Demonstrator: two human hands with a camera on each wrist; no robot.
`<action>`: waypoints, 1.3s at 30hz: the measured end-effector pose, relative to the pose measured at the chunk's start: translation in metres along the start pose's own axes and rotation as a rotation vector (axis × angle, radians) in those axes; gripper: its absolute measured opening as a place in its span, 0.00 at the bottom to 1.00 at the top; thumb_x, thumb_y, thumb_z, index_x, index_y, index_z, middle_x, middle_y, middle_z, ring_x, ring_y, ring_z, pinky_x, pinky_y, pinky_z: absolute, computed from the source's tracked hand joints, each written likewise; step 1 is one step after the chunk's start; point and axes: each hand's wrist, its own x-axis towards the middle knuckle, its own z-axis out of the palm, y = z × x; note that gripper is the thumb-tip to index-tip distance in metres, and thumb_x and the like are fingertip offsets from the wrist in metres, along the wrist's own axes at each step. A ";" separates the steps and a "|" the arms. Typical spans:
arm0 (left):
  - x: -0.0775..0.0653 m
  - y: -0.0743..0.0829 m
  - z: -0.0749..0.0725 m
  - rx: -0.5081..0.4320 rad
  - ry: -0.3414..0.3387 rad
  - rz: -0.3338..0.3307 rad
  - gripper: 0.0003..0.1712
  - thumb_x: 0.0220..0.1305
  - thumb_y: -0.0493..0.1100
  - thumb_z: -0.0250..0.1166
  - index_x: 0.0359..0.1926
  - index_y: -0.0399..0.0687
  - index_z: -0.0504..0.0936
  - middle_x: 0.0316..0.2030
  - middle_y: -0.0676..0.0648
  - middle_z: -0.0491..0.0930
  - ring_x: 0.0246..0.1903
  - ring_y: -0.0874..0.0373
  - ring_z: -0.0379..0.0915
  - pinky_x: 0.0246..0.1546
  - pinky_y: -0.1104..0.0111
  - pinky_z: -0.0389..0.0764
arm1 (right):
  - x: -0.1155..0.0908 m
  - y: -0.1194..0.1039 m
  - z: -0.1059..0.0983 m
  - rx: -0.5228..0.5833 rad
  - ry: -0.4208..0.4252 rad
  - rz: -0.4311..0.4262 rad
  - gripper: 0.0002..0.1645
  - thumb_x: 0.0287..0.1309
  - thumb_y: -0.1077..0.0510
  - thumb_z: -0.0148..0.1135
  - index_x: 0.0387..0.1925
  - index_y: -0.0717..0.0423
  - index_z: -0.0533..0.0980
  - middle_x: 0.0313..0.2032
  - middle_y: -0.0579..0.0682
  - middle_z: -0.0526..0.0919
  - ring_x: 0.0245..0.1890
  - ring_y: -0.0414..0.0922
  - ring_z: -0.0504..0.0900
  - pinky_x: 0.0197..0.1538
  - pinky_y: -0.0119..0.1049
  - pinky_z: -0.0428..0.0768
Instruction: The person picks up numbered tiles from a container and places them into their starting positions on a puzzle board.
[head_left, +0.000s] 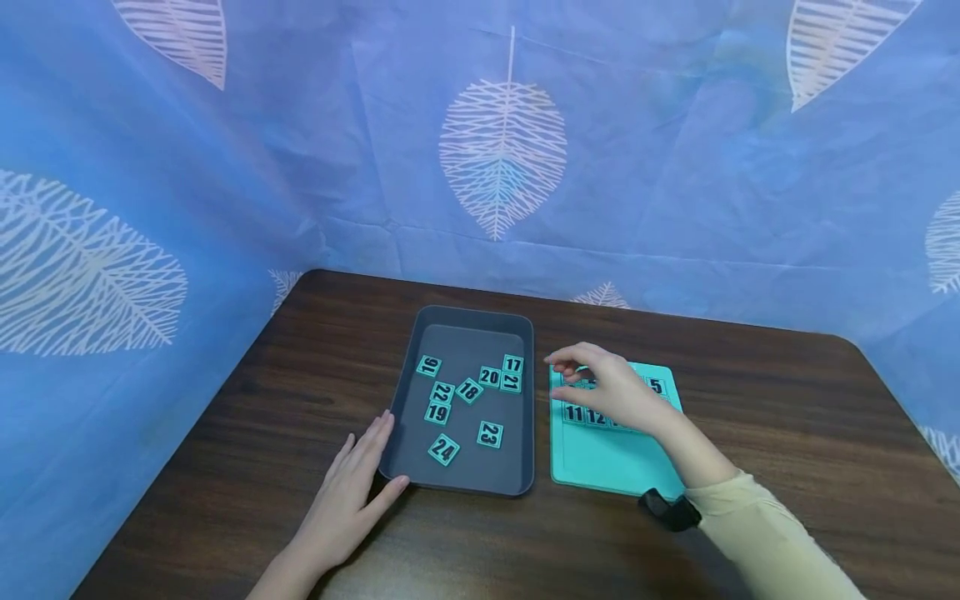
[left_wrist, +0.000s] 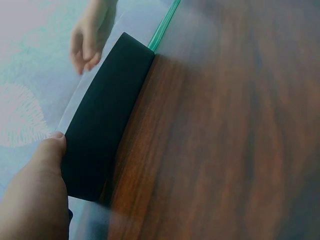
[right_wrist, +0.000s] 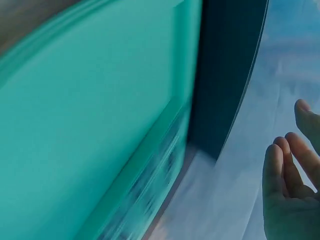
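In the head view, a dark grey tray (head_left: pixel 468 342) holds several loose teal number tiles, among them the 24 tile (head_left: pixel 444 450), the 23 tile (head_left: pixel 490 434) and the 18 tile (head_left: pixel 469 391). My left hand (head_left: pixel 341 500) rests at the tray's near left corner, fingers straight along its side and thumb by the front edge. Right of the tray lies a teal number board (head_left: pixel 611 462) with tiles in its upper rows. Over those rows hovers my right hand (head_left: pixel 611 387), thumb apart from loosely bent fingers, with nothing between them; it hides some tiles.
Tray and board lie side by side on a dark wooden table (head_left: pixel 315 358), a narrow gap between them. Blue cloth (head_left: pixel 630 183) with white leaf prints hangs behind and at the left. The right wrist wears a black band (head_left: pixel 670 510).
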 end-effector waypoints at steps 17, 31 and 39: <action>-0.002 0.000 0.001 -0.003 0.032 0.024 0.43 0.68 0.60 0.56 0.75 0.54 0.49 0.73 0.53 0.50 0.71 0.56 0.46 0.67 0.45 0.48 | 0.094 -0.024 0.062 0.004 -0.081 -0.172 0.19 0.57 0.60 0.67 0.50 0.62 0.78 0.44 0.52 0.77 0.40 0.45 0.77 0.45 0.39 0.80; 0.000 -0.004 -0.001 0.005 0.029 0.042 0.42 0.69 0.59 0.55 0.76 0.54 0.48 0.73 0.52 0.49 0.71 0.54 0.45 0.66 0.44 0.48 | 0.123 -0.030 0.093 -0.047 -0.148 -0.141 0.24 0.58 0.57 0.67 0.54 0.63 0.75 0.41 0.54 0.76 0.38 0.45 0.76 0.43 0.34 0.76; 0.000 -0.004 -0.001 -0.006 0.030 0.040 0.43 0.68 0.60 0.56 0.75 0.55 0.48 0.73 0.55 0.48 0.71 0.59 0.44 0.67 0.46 0.47 | 0.131 -0.028 0.110 -0.071 -0.148 -0.132 0.25 0.57 0.57 0.67 0.55 0.63 0.74 0.42 0.54 0.76 0.37 0.45 0.74 0.41 0.35 0.75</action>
